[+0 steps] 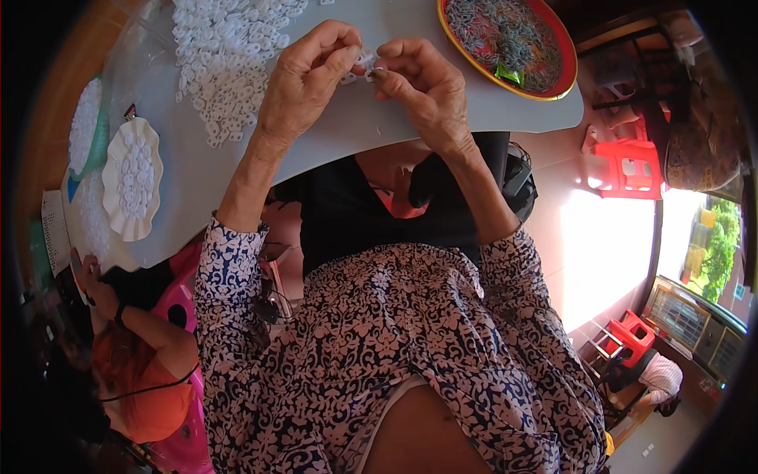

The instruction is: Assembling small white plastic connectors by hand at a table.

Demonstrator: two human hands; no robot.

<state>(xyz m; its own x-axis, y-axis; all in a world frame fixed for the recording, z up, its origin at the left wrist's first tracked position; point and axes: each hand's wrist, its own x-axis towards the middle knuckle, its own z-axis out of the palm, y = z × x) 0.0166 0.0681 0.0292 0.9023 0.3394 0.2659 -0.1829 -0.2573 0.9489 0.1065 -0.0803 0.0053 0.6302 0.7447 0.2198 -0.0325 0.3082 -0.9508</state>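
Observation:
Above the front edge of the grey table (332,150), my two hands meet fingertip to fingertip. My left hand (310,79) pinches a small white plastic piece (365,58) between thumb and fingers. My right hand (426,87) is closed in a pinch at the same spot, and a tiny metal-looking bit shows by its thumb; the fingers partly hide it. To the left of my left hand spreads a heap of small white plastic pieces (225,59) with holes. Beyond my right hand stands a round red tray (567,59) with a yellow rim, holding many small grey metal pieces (513,39).
A wavy-edged cream dish (114,193) of white pieces stands at left, near a green dish (103,130) also filled. Another person in orange (158,395) sits at lower left. Red stools (628,170) stand on the floor at right. A green wrapper (509,75) lies in the tray.

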